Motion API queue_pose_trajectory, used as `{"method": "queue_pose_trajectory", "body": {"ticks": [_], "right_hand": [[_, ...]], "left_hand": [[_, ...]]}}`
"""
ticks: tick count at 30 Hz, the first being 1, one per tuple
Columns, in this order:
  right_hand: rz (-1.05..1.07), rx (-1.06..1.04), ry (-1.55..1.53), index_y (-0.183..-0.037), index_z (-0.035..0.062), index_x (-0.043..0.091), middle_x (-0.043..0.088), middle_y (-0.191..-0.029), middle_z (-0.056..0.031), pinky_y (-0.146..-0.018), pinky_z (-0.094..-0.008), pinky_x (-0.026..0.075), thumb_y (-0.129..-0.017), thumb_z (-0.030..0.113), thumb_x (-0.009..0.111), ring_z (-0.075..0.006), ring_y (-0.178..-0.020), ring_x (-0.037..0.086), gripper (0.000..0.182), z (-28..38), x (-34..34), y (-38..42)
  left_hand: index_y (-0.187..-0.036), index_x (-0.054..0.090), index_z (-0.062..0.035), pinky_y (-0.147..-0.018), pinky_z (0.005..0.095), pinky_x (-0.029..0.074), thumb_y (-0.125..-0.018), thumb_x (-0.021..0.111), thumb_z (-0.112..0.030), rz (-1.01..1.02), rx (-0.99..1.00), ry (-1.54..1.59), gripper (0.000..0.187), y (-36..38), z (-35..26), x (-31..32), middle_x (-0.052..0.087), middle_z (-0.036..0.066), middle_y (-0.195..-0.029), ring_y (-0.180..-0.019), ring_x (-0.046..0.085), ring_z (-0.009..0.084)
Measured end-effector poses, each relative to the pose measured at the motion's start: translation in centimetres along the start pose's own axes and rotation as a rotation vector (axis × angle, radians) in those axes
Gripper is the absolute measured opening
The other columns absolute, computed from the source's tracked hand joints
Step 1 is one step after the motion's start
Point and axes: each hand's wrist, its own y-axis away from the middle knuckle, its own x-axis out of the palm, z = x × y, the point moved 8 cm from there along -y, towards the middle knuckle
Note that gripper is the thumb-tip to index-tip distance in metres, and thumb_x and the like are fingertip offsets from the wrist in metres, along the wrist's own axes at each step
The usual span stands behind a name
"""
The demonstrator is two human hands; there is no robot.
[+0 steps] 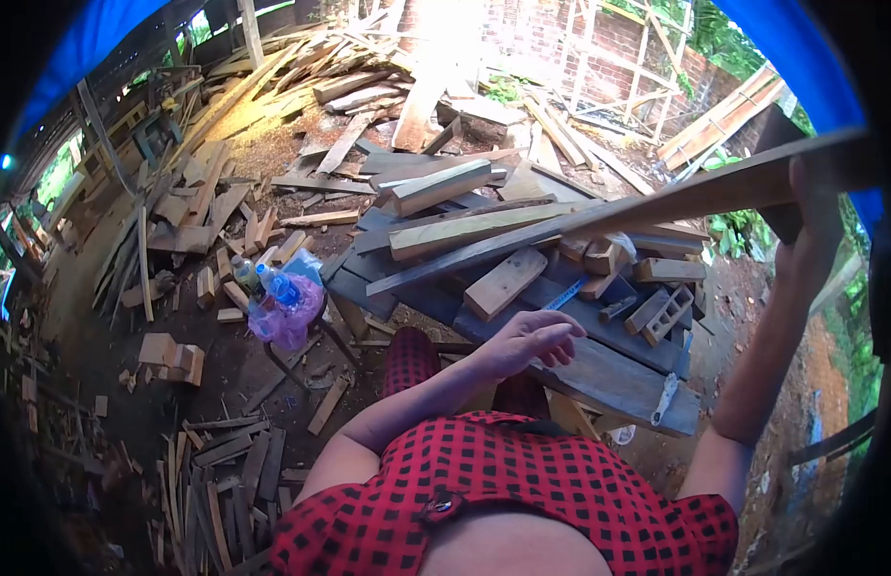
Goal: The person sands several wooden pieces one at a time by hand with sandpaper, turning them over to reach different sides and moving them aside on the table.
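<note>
My right hand (818, 206), raised at the far right, grips a long wooden plank (647, 204). The plank slants down leftward across the workbench, its far end low over the boards there. Above the near side of the bench (608, 370) hovers my left hand (534, 344), fingers loosely bent and nothing visible in them. Just beyond it lie a short wooden block (505, 283) and a blue marked strip (564, 294). A small slotted wooden piece (668, 315) sits to the right. Near the front edge rests a slim tool with a whitish end (664, 398).
Squared timbers (443, 185) are stacked at the bench's back. At left, a stool holds bottles (284, 288) and a pink plastic bag (280, 326). Wood offcuts (229, 480) cover the floor at lower left. A large scrap pile (359, 91) lies behind.
</note>
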Motion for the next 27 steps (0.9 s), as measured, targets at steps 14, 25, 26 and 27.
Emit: {"method": "queue_pose_trajectory", "body": {"ticks": [14, 25, 26, 27], "right_hand": [[0.011, 0.973, -0.911, -0.117, 0.0028, 0.056, 0.065, -0.105, -0.0100, -0.085, -0.0369, 0.054, -0.086, 0.020, 0.068, -0.0217, -0.095, 0.064, 0.037, -12.6, 10.2, 21.8], [0.695, 1.297, -0.681, -0.104, 0.0017, 0.062, 0.063, -0.099, -0.0059, -0.081, -0.0285, 0.049, -0.076, 0.006, 0.072, -0.0157, -0.089, 0.062, 0.030, -14.0, 10.9, 32.1], [0.967, 1.205, -0.609, -0.098, 0.0031, 0.066, 0.062, -0.100, -0.0046, -0.080, -0.0254, 0.047, -0.077, 0.010, 0.072, -0.0143, -0.089, 0.060, 0.023, -13.3, 10.7, 33.1], [0.933, 1.211, -0.604, -0.098, 0.0031, 0.066, 0.062, -0.100, -0.0046, -0.080, -0.0254, 0.047, -0.077, 0.010, 0.072, -0.0143, -0.089, 0.060, 0.023, -13.5, 9.8, 32.9]], "left_hand": [[-0.146, 0.019, -0.0095, -0.105, 0.0509, 0.031, -0.098, 0.042, -0.043, -0.345, 0.671, 0.100, 0.063, 1.2, -9.2, -3.4, 0.039, 0.016, -0.142, -0.133, 0.036, 0.0315], [-0.091, 0.062, -0.0006, -0.101, 0.0581, 0.038, -0.094, 0.044, -0.052, -0.414, 0.706, 0.606, 0.054, 3.1, -8.7, -9.6, 0.063, 0.015, -0.085, -0.098, 0.061, 0.0373], [-0.089, 0.062, -0.0016, -0.102, 0.0592, 0.037, -0.094, 0.045, -0.051, -0.421, 0.711, 0.542, 0.052, 3.7, -8.8, -10.5, 0.062, 0.014, -0.082, -0.095, 0.061, 0.0361], [-0.087, 0.062, -0.0026, -0.102, 0.0603, 0.036, -0.094, 0.047, -0.050, -0.432, 0.723, 0.476, 0.051, 4.3, -8.8, -11.2, 0.061, 0.014, -0.080, -0.091, 0.062, 0.0348]]}}
